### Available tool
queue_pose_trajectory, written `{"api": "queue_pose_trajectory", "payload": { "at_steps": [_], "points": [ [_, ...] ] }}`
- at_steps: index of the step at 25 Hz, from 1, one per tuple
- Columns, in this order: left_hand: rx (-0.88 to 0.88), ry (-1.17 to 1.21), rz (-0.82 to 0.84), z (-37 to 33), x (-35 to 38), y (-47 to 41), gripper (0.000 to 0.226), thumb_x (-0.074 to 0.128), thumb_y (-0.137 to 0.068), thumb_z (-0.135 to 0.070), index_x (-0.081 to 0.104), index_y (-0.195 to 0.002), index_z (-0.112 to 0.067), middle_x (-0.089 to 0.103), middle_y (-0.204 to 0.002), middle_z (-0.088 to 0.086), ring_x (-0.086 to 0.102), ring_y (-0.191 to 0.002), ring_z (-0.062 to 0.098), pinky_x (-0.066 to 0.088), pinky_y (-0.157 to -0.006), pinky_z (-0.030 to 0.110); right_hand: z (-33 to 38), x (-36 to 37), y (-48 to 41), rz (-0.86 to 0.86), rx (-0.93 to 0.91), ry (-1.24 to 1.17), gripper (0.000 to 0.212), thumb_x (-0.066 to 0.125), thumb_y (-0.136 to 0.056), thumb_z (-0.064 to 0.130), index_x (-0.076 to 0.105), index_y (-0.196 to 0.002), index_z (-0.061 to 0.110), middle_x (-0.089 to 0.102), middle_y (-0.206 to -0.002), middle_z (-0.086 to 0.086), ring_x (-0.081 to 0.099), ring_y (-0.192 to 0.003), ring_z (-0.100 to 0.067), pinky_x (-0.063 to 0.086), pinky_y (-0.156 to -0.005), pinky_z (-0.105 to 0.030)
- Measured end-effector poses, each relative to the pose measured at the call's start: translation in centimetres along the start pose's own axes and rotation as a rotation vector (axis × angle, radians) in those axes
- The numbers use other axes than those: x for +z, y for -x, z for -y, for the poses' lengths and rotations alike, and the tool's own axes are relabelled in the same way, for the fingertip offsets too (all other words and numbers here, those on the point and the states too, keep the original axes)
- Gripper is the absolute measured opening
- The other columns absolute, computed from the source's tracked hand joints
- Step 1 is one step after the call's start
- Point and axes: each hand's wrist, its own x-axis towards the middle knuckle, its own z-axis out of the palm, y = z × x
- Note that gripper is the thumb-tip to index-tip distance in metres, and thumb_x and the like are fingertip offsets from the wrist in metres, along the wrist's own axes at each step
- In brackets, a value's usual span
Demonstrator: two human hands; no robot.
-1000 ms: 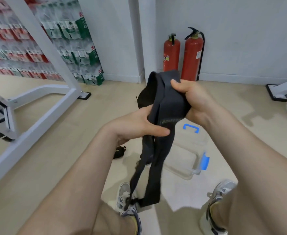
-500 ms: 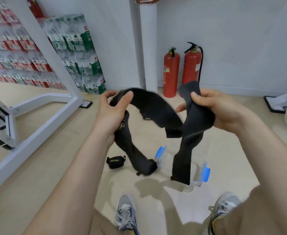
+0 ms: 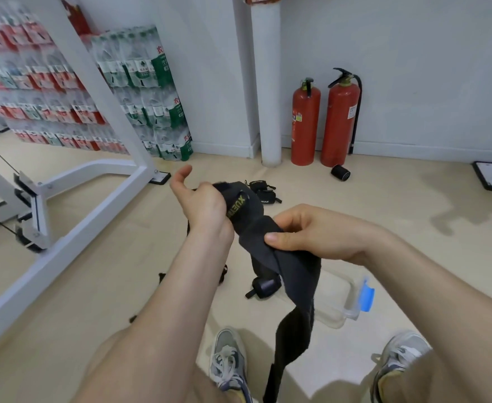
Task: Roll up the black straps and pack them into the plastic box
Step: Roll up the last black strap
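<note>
The black strap (image 3: 288, 271) at frame centre hangs mostly unrolled: the left hand (image 3: 201, 205) curls round its labelled end, and the right hand (image 3: 311, 234) pinches its middle. Rolling looks barely begun. The plastic box (image 3: 333, 311), lower right, shows no roll inside; a rolled strap (image 3: 265, 286) lies beside it, with loose straps (image 3: 263, 189) above centre.

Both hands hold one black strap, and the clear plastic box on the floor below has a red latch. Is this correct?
Not quite. The head view shows the latch on the plastic box is blue, not red. The rest holds: the left hand and right hand both hold the black strap above the box.
</note>
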Motion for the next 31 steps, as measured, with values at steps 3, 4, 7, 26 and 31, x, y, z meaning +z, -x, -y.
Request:
{"api": "queue_pose_trajectory", "payload": {
  "at_steps": [3, 4, 7, 26, 31],
  "points": [
    [-0.213, 0.004, 0.207, -0.8, -1.2, -0.6, 0.038, 0.036, -0.097, 0.007, 0.052, -0.117, -0.02, 0.056, -0.086, 0.01, 0.055, -0.065, 0.019, 0.049, -0.06, 0.03, 0.0, -0.6, -1.0, -0.311, -0.09, 0.078, 0.024, 0.055, -0.1, 0.012, 0.064, -0.086, -0.005, 0.064, -0.073, -0.007, 0.056, -0.071, -0.012, 0.047, -0.074, -0.03],
    [-0.237, -0.231, 0.353, -1.4, -2.1, -1.2, 0.03, 0.042, -0.099, 0.002, 0.056, -0.118, -0.017, 0.057, -0.082, 0.009, 0.053, -0.061, 0.016, 0.046, -0.054, 0.026, 0.3, -1.7, -0.7, -0.369, -0.116, -0.023, 0.022, 0.055, -0.099, 0.01, 0.066, -0.082, 0.001, 0.066, -0.071, -0.001, 0.059, -0.066, -0.01, 0.049, -0.071, -0.025],
    [0.083, -1.142, 0.686, -2.1, -4.4, -2.5, 0.02, 0.064, -0.094, -0.015, 0.069, -0.112, -0.024, 0.053, -0.063, -0.001, 0.047, -0.055, 0.013, 0.034, -0.044, 0.016, 1.0, -5.1, 1.1, -0.229, -0.24, -0.28, 0.02, 0.055, -0.09, 0.013, 0.072, -0.079, 0.013, 0.071, -0.072, 0.0, 0.066, -0.065, -0.011, 0.052, -0.066, -0.021],
    [-0.018, -0.355, 0.433, -0.1, -1.1, -2.8, 0.02, 0.049, -0.104, -0.022, 0.062, -0.115, -0.012, 0.073, -0.109, 0.01, 0.07, -0.094, 0.023, 0.055, -0.075, 0.036, 0.9, -7.0, 5.2, -0.573, -0.137, -0.201, 0.029, 0.052, -0.101, 0.018, 0.064, -0.075, 0.016, 0.063, -0.059, 0.001, 0.058, -0.051, -0.011, 0.05, -0.051, -0.022],
    [-0.065, -0.267, 0.491, 0.6, 0.8, 0.1, 0.022, 0.046, -0.105, -0.017, 0.064, -0.113, -0.007, 0.075, -0.105, 0.012, 0.072, -0.097, 0.027, 0.058, -0.077, 0.036, 1.1, -3.4, 2.9, -0.403, -0.08, -0.083, 0.026, 0.054, -0.101, 0.021, 0.068, -0.078, 0.021, 0.069, -0.065, 0.008, 0.064, -0.062, -0.005, 0.049, -0.059, -0.019]
  ]
}}
